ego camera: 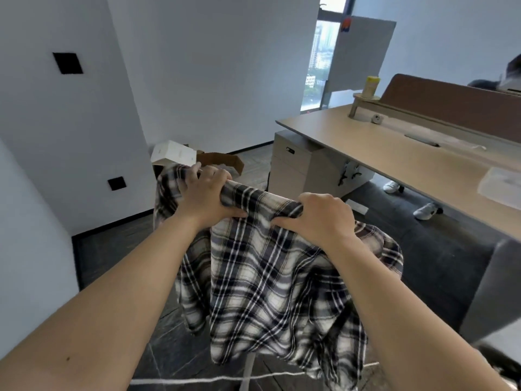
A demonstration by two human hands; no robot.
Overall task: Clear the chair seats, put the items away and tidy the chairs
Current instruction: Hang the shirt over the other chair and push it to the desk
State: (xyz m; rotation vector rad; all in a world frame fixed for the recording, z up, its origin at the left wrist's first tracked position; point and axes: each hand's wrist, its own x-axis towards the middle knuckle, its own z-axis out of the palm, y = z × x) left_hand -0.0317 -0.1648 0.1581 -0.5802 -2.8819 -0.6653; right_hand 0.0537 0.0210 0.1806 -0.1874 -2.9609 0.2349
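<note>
A black-and-white plaid shirt (270, 286) hangs in front of me, draped over what looks like a chair back that it hides almost fully. My left hand (205, 196) grips the shirt's top edge on the left. My right hand (321, 218) clamps the same edge on the right, thumb pressed into the cloth. A pale chair leg (248, 373) shows below the hem. The chair seat is hidden by the fabric.
A long wooden desk (394, 153) with a brown divider stands at right, a drawer cabinet (296, 162) under its near end. An open cardboard box (222, 159) and a white box (173, 153) sit by the wall. Someone's white shoes (425, 211) show under the desk.
</note>
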